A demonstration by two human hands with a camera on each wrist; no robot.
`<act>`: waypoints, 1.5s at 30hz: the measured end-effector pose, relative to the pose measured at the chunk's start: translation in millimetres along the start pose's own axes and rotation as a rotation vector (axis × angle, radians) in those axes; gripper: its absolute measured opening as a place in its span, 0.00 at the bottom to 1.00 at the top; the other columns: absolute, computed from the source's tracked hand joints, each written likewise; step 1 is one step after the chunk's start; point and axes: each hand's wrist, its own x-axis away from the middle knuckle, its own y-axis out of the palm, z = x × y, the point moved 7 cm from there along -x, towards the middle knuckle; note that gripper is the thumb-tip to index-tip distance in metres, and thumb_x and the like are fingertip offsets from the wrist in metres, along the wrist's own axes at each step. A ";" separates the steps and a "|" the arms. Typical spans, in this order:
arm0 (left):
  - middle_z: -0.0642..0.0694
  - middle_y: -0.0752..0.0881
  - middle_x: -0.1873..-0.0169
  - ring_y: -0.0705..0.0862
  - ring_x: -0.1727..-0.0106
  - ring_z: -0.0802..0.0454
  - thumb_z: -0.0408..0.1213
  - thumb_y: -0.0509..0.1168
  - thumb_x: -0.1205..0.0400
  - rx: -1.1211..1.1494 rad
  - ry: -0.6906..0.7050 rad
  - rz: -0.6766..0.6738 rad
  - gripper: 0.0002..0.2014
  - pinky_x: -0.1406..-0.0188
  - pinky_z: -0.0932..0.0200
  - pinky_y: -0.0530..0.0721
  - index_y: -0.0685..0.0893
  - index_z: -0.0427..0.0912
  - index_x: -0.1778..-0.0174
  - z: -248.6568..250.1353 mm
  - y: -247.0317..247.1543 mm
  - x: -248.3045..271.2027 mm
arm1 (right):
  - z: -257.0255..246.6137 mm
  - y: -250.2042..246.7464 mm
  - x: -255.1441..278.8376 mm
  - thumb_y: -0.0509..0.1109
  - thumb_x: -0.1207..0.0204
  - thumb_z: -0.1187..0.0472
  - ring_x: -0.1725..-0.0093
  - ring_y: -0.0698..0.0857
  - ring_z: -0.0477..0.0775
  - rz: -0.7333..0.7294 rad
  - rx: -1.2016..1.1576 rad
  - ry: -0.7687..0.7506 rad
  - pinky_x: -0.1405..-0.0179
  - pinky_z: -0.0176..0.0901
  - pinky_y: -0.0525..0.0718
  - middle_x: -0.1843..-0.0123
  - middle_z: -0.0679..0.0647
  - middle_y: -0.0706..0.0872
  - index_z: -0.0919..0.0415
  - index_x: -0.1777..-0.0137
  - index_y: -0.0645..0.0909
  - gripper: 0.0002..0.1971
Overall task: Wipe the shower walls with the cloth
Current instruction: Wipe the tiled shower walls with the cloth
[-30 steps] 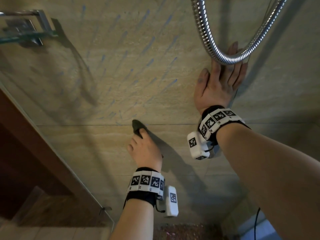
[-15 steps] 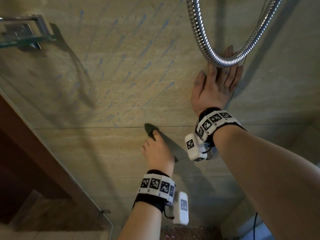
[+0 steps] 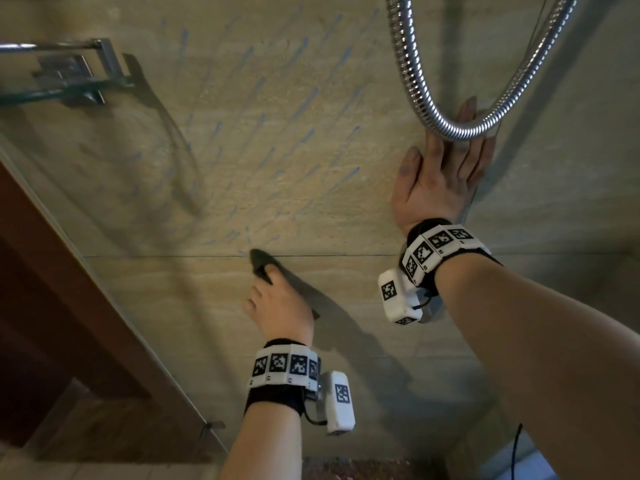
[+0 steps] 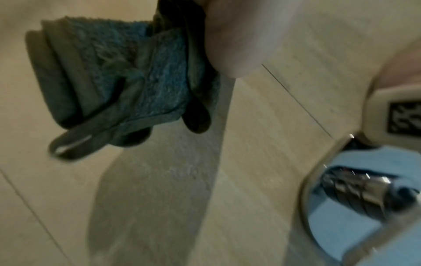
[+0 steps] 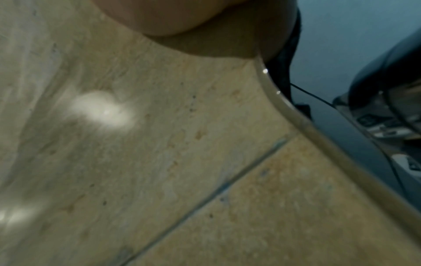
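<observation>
The left hand [image 3: 280, 308] grips a folded blue-green terry cloth [image 4: 127, 77], its fingers curled round it, pressing it to the beige tiled shower wall [image 3: 277, 150] just below a horizontal grout line. The right hand [image 3: 440, 181] lies flat on the wall with fingers straight, behind the loop of the metal shower hose [image 3: 415, 98].

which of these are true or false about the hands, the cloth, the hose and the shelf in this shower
1. The left hand holds the cloth against the wall. True.
2. The right hand grips the shower hose. False: it lies flat on the wall, fingers straight, behind the hose.
3. The cloth is white. False: it is blue-green.
4. A metal shelf sits at upper left. True.
</observation>
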 end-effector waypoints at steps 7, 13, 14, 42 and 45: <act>0.32 0.71 0.29 0.72 0.30 0.37 0.35 0.52 0.14 0.127 -0.045 -0.104 0.29 0.32 0.46 0.67 0.49 0.31 0.19 33.7 6.7 4.6 | -1.0 0.2 0.6 0.49 0.15 0.52 0.21 0.58 0.66 0.017 -0.012 -0.015 0.22 0.66 0.57 0.22 0.71 0.68 0.61 0.23 0.67 0.24; 0.36 0.84 0.67 0.83 0.68 0.39 0.30 0.82 0.53 0.104 0.399 0.001 0.29 0.68 0.50 0.82 0.86 0.35 0.55 99.5 12.2 42.6 | -1.1 1.3 -0.9 0.47 0.15 0.51 0.21 0.57 0.64 -0.007 -0.003 -0.017 0.21 0.62 0.54 0.22 0.71 0.67 0.60 0.22 0.66 0.25; 0.40 0.83 0.68 0.82 0.68 0.42 0.34 0.82 0.54 0.095 0.487 -0.007 0.27 0.69 0.52 0.81 0.87 0.39 0.58 108.1 18.5 49.4 | -0.7 1.3 -1.3 0.47 0.15 0.51 0.21 0.57 0.64 -0.009 -0.004 -0.015 0.21 0.61 0.53 0.22 0.71 0.67 0.61 0.22 0.66 0.25; 0.43 0.78 0.35 0.80 0.38 0.46 0.46 0.61 0.15 1.294 0.047 -0.155 0.18 0.34 0.44 0.79 0.74 0.57 0.29 47.1 -63.9 23.1 | -6.3 -24.1 -18.2 0.60 0.26 0.60 0.25 0.67 0.73 -0.201 -0.216 0.028 0.22 0.67 0.58 0.26 0.71 0.72 0.65 0.29 0.76 0.24; 0.43 0.83 0.39 0.83 0.41 0.45 0.41 0.61 0.14 1.547 0.025 -0.274 0.09 0.37 0.46 0.82 0.80 0.59 0.41 56.4 -81.8 28.8 | -12.1 -25.7 -25.7 0.56 0.24 0.60 0.19 0.59 0.64 -0.267 -0.219 -0.023 0.19 0.52 0.45 0.19 0.64 0.64 0.61 0.22 0.68 0.28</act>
